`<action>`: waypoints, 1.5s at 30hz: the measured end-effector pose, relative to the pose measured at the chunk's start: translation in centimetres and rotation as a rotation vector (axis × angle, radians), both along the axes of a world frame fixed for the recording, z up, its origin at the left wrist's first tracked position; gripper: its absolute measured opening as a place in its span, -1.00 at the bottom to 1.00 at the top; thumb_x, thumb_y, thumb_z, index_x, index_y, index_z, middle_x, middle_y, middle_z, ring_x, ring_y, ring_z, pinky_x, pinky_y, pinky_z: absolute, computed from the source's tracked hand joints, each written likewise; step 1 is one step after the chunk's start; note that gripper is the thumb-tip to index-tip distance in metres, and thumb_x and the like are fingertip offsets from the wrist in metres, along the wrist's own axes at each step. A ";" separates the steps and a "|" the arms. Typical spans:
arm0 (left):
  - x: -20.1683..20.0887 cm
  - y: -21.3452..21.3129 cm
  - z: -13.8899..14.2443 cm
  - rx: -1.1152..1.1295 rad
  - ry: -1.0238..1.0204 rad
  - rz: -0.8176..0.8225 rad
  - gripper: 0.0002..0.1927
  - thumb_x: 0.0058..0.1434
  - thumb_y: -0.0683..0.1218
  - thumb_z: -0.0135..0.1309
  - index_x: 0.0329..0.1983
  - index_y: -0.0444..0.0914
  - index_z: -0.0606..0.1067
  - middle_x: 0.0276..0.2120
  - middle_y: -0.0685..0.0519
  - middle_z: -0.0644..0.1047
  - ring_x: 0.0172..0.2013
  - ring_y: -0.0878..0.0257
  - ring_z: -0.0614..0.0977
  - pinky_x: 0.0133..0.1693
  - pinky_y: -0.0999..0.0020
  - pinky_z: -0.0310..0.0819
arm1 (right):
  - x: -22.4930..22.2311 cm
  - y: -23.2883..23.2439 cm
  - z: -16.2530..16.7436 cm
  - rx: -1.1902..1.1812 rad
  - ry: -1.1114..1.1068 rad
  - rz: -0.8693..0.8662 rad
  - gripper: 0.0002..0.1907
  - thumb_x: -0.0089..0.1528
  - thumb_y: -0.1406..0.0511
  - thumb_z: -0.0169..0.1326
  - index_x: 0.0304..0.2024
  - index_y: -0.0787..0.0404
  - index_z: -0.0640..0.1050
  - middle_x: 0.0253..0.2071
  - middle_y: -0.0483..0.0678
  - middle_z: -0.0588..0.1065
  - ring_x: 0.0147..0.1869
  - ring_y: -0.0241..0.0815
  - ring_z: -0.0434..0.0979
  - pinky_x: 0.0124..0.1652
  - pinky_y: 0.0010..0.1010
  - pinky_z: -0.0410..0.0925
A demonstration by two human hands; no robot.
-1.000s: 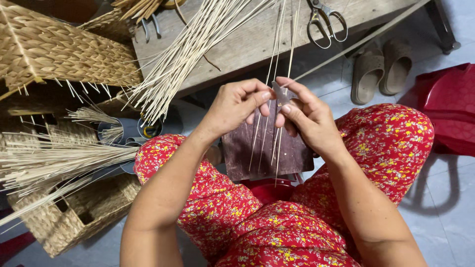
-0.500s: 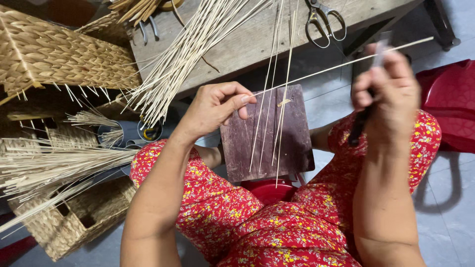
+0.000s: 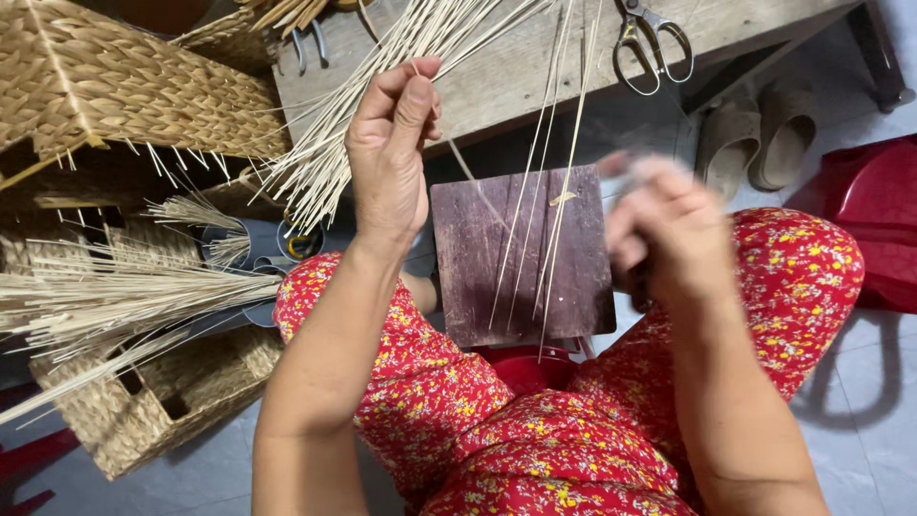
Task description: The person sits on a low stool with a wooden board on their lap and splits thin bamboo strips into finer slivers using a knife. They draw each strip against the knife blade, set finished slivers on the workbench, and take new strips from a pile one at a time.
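Your left hand has risen from the wooden board on your lap and now pinches one thin cane strand between thumb and forefinger, up near the fanned bundle of pale cane strips spilling off the bench. Your right hand, raised off to the side half a second ago, has come back down beside the board's right edge. It is blurred with motion; the fingers look curled as if around something, but you cannot tell what, or how tightly. So the hands, together over the board a second ago, are now well apart, and the work appears to be moving from one strip to the next.

Several loose strips lie lengthwise across the dark board, which rests between your knees on a red floral dress.

Around you: scissors on the bench above the board; a woven basket at upper left; another, unfinished basket on the floor at lower left, with bristling loose ends above it; a pair of slippers under the bench; a red plastic stool at far right. The cane bundle crowds your left hand closely.
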State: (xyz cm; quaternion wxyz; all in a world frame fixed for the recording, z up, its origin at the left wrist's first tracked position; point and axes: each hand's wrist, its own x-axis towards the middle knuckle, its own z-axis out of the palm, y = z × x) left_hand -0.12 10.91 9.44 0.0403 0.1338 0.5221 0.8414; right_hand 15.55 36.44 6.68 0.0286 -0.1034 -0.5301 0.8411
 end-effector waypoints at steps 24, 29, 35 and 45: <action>5.1 1.6 4.3 -0.987 0.986 0.303 -0.67 0.20 -0.07 0.30 0.02 -0.20 0.57 -0.08 0.04 0.63 -0.03 0.08 0.63 0.08 0.21 0.47 | -1.7 -2.6 1.5 -0.165 -0.012 -0.015 -0.47 0.37 0.33 0.09 0.39 0.33 0.38 -0.39 -0.04 0.49 -0.48 -0.34 0.35 -0.45 -0.54 0.27; 3.6 1.8 4.2 -1.074 1.006 0.154 -0.77 0.22 -0.11 0.33 -0.08 -0.20 0.63 -0.26 0.09 0.63 -0.18 0.17 0.64 -0.03 0.19 0.48 | -1.7 -2.4 1.6 -0.213 -0.008 0.003 -0.48 0.38 0.34 0.10 0.38 0.34 0.39 -0.39 -0.03 0.49 -0.48 -0.32 0.35 -0.46 -0.53 0.26; 4.1 1.6 2.4 -0.787 0.487 -0.242 -0.89 0.37 -0.15 0.17 -0.09 -0.26 0.61 -0.30 0.07 0.65 -0.34 0.39 0.66 -0.28 0.43 0.54 | -1.5 -3.1 1.6 -0.071 0.067 0.050 -0.48 0.36 0.35 0.06 0.38 0.23 0.36 -0.39 -0.03 0.51 -0.47 -0.37 0.35 -0.41 -0.59 0.27; 3.2 0.9 2.8 -0.804 0.275 -0.398 -0.86 0.37 -0.10 0.15 -0.16 -0.27 0.63 -0.49 0.16 0.61 -0.47 0.50 0.59 -0.39 0.53 0.50 | -1.8 -1.5 1.1 -0.007 0.043 -0.043 -0.62 0.42 0.36 0.02 0.29 0.30 0.45 -0.36 -0.07 0.51 -0.44 -0.39 0.37 -0.41 -0.61 0.26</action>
